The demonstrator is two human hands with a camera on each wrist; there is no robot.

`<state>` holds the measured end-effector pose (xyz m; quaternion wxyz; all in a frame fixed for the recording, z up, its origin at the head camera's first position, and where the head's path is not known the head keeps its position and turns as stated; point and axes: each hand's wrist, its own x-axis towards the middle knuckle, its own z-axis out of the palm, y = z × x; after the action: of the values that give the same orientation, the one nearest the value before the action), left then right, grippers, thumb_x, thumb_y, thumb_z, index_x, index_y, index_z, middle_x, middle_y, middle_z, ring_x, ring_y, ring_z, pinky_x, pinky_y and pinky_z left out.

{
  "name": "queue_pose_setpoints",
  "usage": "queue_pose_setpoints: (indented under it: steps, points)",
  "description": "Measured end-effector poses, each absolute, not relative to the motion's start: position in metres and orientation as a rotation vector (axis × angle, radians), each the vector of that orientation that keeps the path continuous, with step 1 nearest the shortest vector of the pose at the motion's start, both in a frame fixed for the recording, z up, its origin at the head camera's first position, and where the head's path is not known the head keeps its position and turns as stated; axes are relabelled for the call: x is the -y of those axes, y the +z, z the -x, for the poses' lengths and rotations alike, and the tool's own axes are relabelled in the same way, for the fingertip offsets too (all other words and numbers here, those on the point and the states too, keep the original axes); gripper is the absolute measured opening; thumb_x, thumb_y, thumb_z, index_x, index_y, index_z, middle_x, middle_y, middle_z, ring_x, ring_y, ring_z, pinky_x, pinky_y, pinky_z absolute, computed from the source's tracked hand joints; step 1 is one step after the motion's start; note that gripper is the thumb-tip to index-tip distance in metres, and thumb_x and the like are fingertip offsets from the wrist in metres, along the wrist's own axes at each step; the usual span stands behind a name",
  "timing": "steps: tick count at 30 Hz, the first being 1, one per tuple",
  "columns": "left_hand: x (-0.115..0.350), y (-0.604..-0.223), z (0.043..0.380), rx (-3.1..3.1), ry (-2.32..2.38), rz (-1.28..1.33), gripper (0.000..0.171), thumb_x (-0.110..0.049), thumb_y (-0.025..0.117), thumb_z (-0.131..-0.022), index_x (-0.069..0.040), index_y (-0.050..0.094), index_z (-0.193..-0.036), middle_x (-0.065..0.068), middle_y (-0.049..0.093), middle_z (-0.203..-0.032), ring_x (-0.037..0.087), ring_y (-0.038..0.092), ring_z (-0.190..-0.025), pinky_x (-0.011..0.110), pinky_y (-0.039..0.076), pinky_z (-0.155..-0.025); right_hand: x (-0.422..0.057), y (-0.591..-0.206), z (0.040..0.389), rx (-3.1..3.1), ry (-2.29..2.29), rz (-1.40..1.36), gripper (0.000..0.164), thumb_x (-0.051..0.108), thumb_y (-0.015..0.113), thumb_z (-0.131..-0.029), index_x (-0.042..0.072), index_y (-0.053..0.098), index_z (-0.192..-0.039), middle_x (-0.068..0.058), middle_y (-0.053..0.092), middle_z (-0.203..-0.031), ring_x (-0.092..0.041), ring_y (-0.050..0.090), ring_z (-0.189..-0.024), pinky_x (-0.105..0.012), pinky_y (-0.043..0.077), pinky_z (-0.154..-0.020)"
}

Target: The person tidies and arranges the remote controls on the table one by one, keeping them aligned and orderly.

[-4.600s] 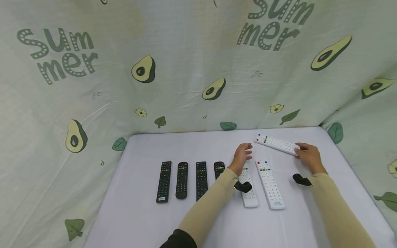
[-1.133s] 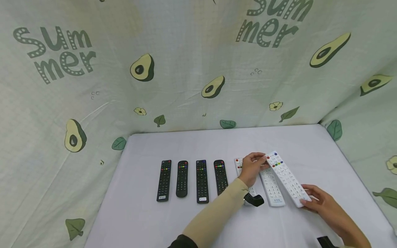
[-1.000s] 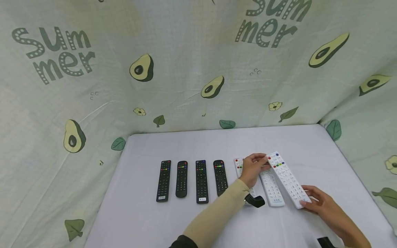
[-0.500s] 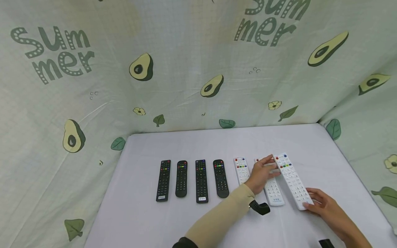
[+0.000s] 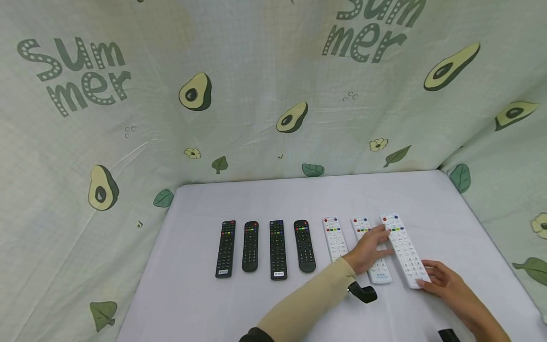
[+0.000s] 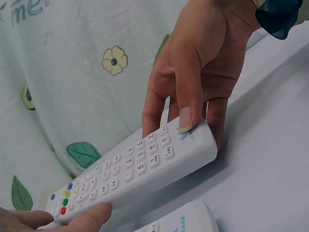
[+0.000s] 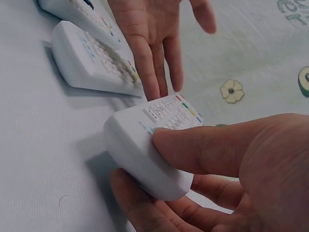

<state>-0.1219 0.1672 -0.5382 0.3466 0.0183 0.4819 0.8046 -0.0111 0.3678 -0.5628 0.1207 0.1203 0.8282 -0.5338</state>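
Observation:
In the head view, my right hand (image 5: 446, 282) pinches the near end of a white remote control (image 5: 406, 251), thumb on its face and fingers beneath; the right wrist view shows that remote's near end (image 7: 145, 150) raised over the cloth. My left hand (image 5: 368, 249) reaches across, its extended fingertips at the remote's left edge near the coloured buttons, thumb held apart. Under the left hand lies a second white remote (image 5: 379, 273), partly covered. A third white remote (image 5: 334, 235) lies left of it, its lower end hidden by the left hand and sleeve.
Several black remotes, among them a rounded one (image 5: 305, 244) and a long one (image 5: 225, 249), lie in a row to the left on the white-covered table (image 5: 192, 304). A printed curtain (image 5: 248, 95) hangs behind the table and along its sides.
Since the oldest frame, the white remote has come from the back right, slantwise, to the row's right end. Lately it shifted slightly right; my left hand slid from its top corner down its left edge.

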Motion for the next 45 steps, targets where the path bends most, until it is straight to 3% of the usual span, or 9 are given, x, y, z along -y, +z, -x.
queue_pose_setpoints:
  steps: [16, 19, 25, 31, 35, 37, 40, 43, 45]
  points:
    - [-0.174, -0.541, 0.119, -1.295, 2.068, -0.024, 0.058, -0.012, 0.049, -0.107, 0.007, 0.033, -0.159, 0.028, 0.030, -0.166, 0.047, 0.025, -0.157, 0.063, 0.031, -0.124, -0.358, -0.557, 0.015, -2.558, -1.325, -0.318, 0.062, 0.004, 0.070, -0.099, -0.022, 0.037, -0.145, -0.031, 0.063, -0.121, 0.006, 0.056, -0.086, -0.020, 0.054, -0.071]
    - [-0.175, -0.540, 0.119, -1.288, 2.067, -0.024, 0.059, -0.013, 0.049, -0.107, 0.007, 0.032, -0.160, 0.028, 0.028, -0.167, 0.046, 0.023, -0.157, 0.064, 0.029, -0.125, -0.357, -0.556, 0.015, -2.583, -1.239, -0.324, 0.064, 0.007, 0.071, -0.098, -0.022, 0.038, -0.145, -0.032, 0.062, -0.123, -0.003, 0.060, -0.091, -0.020, 0.052, -0.070]
    - [-0.177, -0.539, 0.118, -1.292, 2.062, -0.015, 0.059, -0.014, 0.049, -0.107, 0.007, 0.032, -0.159, 0.027, 0.028, -0.167, 0.047, 0.020, -0.158, 0.065, 0.029, -0.124, -0.355, -0.557, 0.018, -2.602, -1.153, -0.322, 0.065, 0.008, 0.072, -0.098, -0.023, 0.039, -0.145, -0.033, 0.061, -0.121, -0.041, 0.065, -0.107, -0.021, 0.050, -0.068]
    - [-0.170, -0.539, 0.117, -1.313, 2.045, -0.047, 0.055, -0.017, 0.045, -0.109, 0.005, 0.034, -0.159, 0.026, 0.031, -0.166, 0.045, 0.024, -0.158, 0.063, 0.032, -0.124, -0.357, -0.558, 0.018, -2.734, -1.081, -0.226, 0.059, 0.000, 0.075, -0.092, -0.023, 0.046, -0.138, -0.029, 0.066, -0.111, -0.037, 0.069, -0.097, -0.022, 0.050, -0.067]
    - [-0.161, -0.535, 0.119, -1.354, 2.036, -0.088, 0.052, -0.019, 0.043, -0.111, 0.004, 0.039, -0.158, 0.023, 0.038, -0.163, 0.043, 0.036, -0.153, 0.059, 0.039, -0.121, -0.361, -0.556, 0.018, -2.799, -1.046, -0.184, 0.055, -0.001, 0.076, -0.091, -0.022, 0.050, -0.134, -0.027, 0.067, -0.107, -0.033, 0.070, -0.092, -0.022, 0.051, -0.067]
    - [-0.156, -0.532, 0.120, -1.378, 2.041, -0.113, 0.050, -0.020, 0.044, -0.111, 0.004, 0.043, -0.156, 0.022, 0.042, -0.160, 0.043, 0.042, -0.149, 0.057, 0.043, -0.118, -0.364, -0.555, 0.019, -2.814, -1.035, -0.180, 0.053, 0.000, 0.075, -0.092, -0.022, 0.051, -0.134, -0.030, 0.066, -0.108, -0.037, 0.070, -0.093, -0.026, 0.054, -0.069]
    - [-0.147, -0.527, 0.122, -1.413, 2.042, -0.161, 0.048, -0.021, 0.044, -0.112, 0.004, 0.047, -0.153, 0.019, 0.047, -0.158, 0.042, 0.048, -0.144, 0.053, 0.049, -0.115, -0.369, -0.552, 0.022, -2.808, -1.017, -0.188, 0.053, 0.002, 0.072, -0.095, -0.023, 0.049, -0.136, -0.038, 0.063, -0.113, -0.050, 0.068, -0.099, -0.044, 0.060, -0.078]
    - [-0.133, -0.523, 0.125, -1.435, 2.038, -0.226, 0.048, -0.024, 0.042, -0.114, 0.003, 0.047, -0.154, 0.017, 0.047, -0.159, 0.040, 0.049, -0.144, 0.047, 0.050, -0.114, -0.372, -0.549, 0.025, -2.790, -0.986, -0.214, 0.054, 0.005, 0.068, -0.098, -0.022, 0.045, -0.139, -0.045, 0.057, -0.121, -0.060, 0.062, -0.107, -0.061, 0.058, -0.084]
    - [-0.122, -0.521, 0.128, -1.445, 2.049, -0.263, 0.049, -0.026, 0.040, -0.115, 0.002, 0.046, -0.155, 0.018, 0.045, -0.160, 0.040, 0.048, -0.146, 0.046, 0.049, -0.115, -0.373, -0.548, 0.030, -2.786, -0.978, -0.215, 0.055, 0.006, 0.067, -0.099, -0.022, 0.044, -0.140, -0.047, 0.054, -0.124, -0.063, 0.059, -0.111, -0.065, 0.056, -0.086]
